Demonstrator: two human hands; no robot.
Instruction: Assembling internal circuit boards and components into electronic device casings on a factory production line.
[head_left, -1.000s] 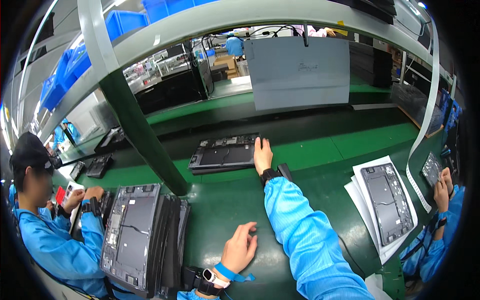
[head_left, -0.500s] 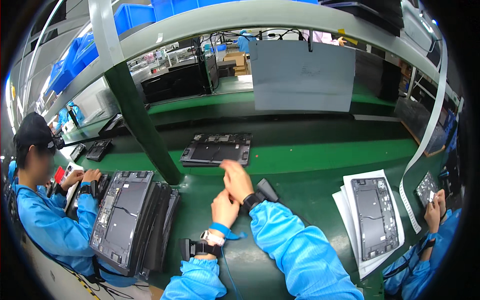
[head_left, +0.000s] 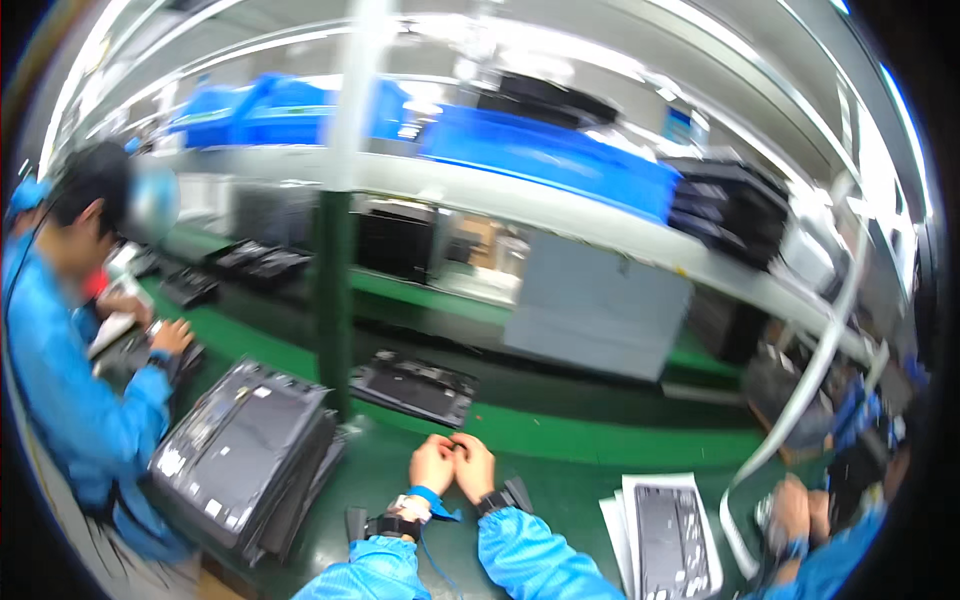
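Note:
My left hand (head_left: 432, 468) and my right hand (head_left: 473, 469) meet over the green bench, fingers curled in and fingertips together. Whatever they may pinch is too small or blurred to make out. A blue strap and cord circle my left wrist. Just beyond my hands lies a dark, opened laptop chassis (head_left: 415, 387), its inner parts exposed. To the left rises a stack of similar chassis (head_left: 245, 445). On the right another chassis (head_left: 672, 540) rests on white sheets (head_left: 630, 497).
A dark green post (head_left: 333, 300) stands between the stack and the far chassis. A grey board (head_left: 600, 305) hangs beyond, under a shelf with blue bins (head_left: 550, 155). A co-worker (head_left: 80, 330) works at left, another person's hands (head_left: 800, 510) at right. A white strip (head_left: 800, 400) hangs there.
My view has tilted up and swung, blurring the scene. My hands, crossed before with the right one over the left, now sit side by side with fingertips together.

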